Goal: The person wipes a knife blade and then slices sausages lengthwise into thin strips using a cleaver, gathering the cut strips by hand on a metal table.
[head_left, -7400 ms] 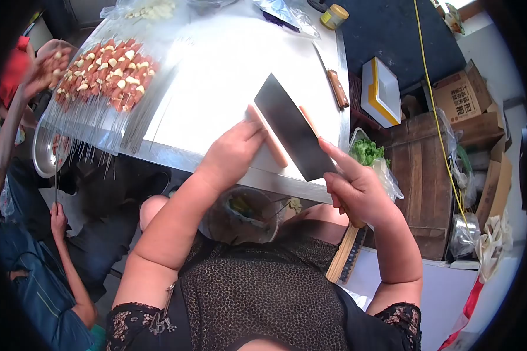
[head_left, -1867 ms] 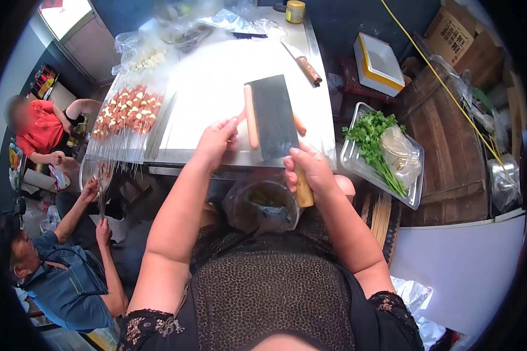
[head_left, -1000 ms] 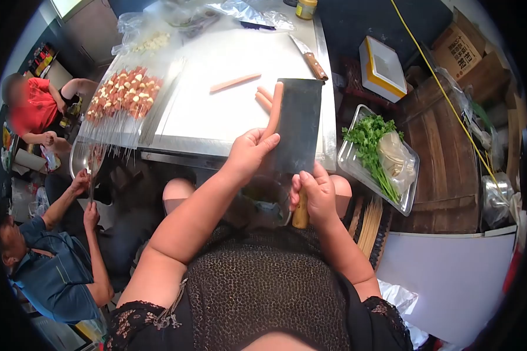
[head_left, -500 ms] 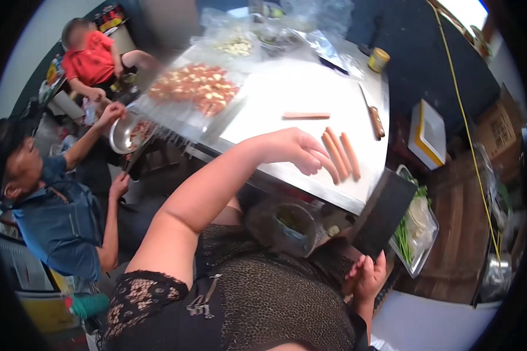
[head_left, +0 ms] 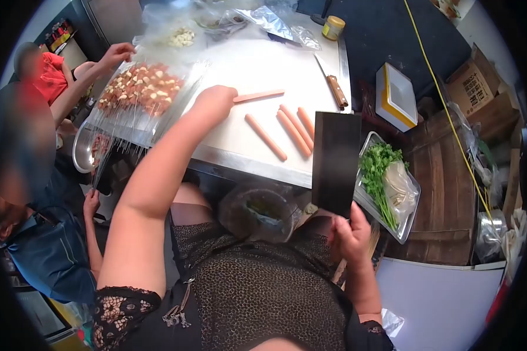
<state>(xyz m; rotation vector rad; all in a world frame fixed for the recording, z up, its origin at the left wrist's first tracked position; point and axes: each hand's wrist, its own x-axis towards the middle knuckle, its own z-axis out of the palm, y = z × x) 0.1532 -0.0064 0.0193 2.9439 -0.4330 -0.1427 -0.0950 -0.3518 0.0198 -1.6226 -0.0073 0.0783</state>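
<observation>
My left hand (head_left: 221, 100) is closed on one end of a pale pink strip of sausage (head_left: 260, 95) over the white table (head_left: 228, 131). Nearer the table's front edge lies a single whole sausage (head_left: 266, 137). To its right, several more sausages (head_left: 294, 133) lie side by side, partly behind the blade. My right hand (head_left: 350, 234) grips the cleaver (head_left: 336, 161) by its handle; the dark broad blade stands up beyond the table's front right corner. A wooden-handled knife (head_left: 335, 90) rests at the right edge of the table.
Meat skewers (head_left: 140, 90) lie on the table's left, beside a co-worker with an outstretched hand (head_left: 118, 54). A tray (head_left: 405, 229) of greens stands at the right, by a white and yellow box (head_left: 397, 96). A lined bin (head_left: 231, 213) is below the table. A jar (head_left: 333, 27) stands at the back.
My left hand has let go of a sausage, moved left and back, and closed on the pink strip. The cleaver is now more upright and further left. The co-worker's hand has reached toward the skewers.
</observation>
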